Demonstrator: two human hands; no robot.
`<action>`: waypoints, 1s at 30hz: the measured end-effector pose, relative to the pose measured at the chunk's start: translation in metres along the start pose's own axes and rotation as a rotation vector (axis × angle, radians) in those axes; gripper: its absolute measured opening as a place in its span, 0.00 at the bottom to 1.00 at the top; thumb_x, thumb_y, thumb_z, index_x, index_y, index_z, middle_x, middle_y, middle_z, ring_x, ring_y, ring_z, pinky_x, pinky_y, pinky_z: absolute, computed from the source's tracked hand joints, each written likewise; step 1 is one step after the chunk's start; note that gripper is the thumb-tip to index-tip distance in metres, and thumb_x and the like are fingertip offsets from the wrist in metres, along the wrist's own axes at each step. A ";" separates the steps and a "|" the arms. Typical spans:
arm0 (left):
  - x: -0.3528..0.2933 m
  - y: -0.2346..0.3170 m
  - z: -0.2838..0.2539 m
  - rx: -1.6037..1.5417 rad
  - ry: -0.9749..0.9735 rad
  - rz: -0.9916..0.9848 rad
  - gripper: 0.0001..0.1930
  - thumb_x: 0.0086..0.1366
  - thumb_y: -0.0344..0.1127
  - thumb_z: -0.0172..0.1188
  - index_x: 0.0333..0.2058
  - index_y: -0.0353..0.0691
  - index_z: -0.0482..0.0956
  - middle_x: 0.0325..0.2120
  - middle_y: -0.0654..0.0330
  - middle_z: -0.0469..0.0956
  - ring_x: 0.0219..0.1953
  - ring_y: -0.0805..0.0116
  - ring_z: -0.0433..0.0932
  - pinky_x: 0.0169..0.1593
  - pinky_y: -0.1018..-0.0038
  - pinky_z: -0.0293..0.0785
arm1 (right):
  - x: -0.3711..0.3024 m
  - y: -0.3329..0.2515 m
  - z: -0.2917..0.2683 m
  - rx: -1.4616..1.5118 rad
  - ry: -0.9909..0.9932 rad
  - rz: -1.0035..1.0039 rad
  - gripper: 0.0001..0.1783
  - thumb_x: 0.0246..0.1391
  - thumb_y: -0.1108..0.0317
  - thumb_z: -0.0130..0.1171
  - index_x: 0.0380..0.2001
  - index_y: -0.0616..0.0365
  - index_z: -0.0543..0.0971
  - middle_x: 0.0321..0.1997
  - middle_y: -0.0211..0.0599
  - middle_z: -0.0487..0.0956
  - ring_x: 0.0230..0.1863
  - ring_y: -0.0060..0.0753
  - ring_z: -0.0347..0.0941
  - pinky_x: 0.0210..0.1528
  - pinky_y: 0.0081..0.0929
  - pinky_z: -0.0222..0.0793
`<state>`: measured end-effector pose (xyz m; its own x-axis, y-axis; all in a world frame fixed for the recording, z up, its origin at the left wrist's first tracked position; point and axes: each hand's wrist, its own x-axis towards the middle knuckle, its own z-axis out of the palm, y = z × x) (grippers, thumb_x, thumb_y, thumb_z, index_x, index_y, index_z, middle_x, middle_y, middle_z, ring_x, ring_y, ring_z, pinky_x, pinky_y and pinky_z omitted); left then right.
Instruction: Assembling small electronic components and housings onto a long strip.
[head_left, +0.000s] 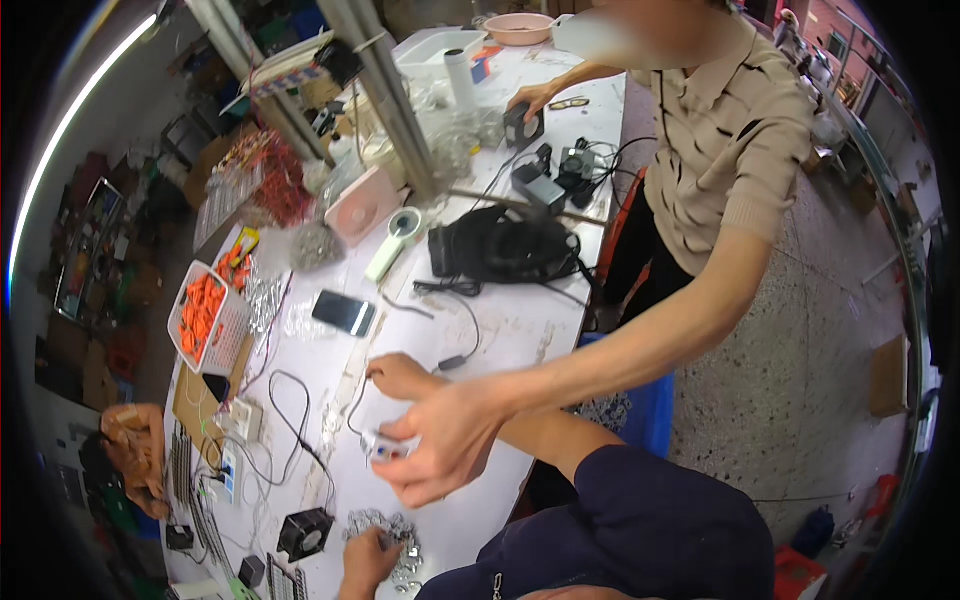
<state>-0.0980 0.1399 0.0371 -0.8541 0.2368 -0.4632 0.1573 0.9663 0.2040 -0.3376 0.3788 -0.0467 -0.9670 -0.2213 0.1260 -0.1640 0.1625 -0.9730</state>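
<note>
My left hand (pixel 367 561) rests at the edge of a pile of small shiny metal parts (pixel 406 562), its fingers curled down against them; what they pinch is hidden. Reaching in from the right, my right hand (pixel 404 378) is over the white table, partly behind a co-worker's hand (pixel 445 440), so its grip does not show clearly. That co-worker's hand holds a small pale piece (pixel 384 449) with red and blue spots. Left of the metal pile stands a black square fan (pixel 304 534). A thin dark cable (pixel 357 400) runs down beside my right hand.
A co-worker in a beige shirt (pixel 715 150) leans in from the right, the other hand on a black fan (pixel 524 125). A phone (pixel 343 313), a pale green handheld fan (pixel 396 243), a black bag (pixel 505 247) and a basket of orange pieces (pixel 236 345) lie farther along the table.
</note>
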 end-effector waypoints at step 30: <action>0.002 0.033 0.095 0.073 -0.023 -0.205 0.07 0.63 0.35 0.53 0.30 0.38 0.72 0.27 0.48 0.75 0.26 0.50 0.74 0.29 0.57 0.69 | -0.047 0.024 -0.124 -0.382 0.146 0.071 0.11 0.52 0.65 0.53 0.36 0.54 0.80 0.35 0.44 0.79 0.38 0.47 0.76 0.40 0.40 0.71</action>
<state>-0.0479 0.1815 -0.0394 -0.8602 0.0361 -0.5086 0.0177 0.9990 0.0409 -0.3204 0.5123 -0.0521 -0.9915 -0.0621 0.1143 -0.1298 0.5235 -0.8421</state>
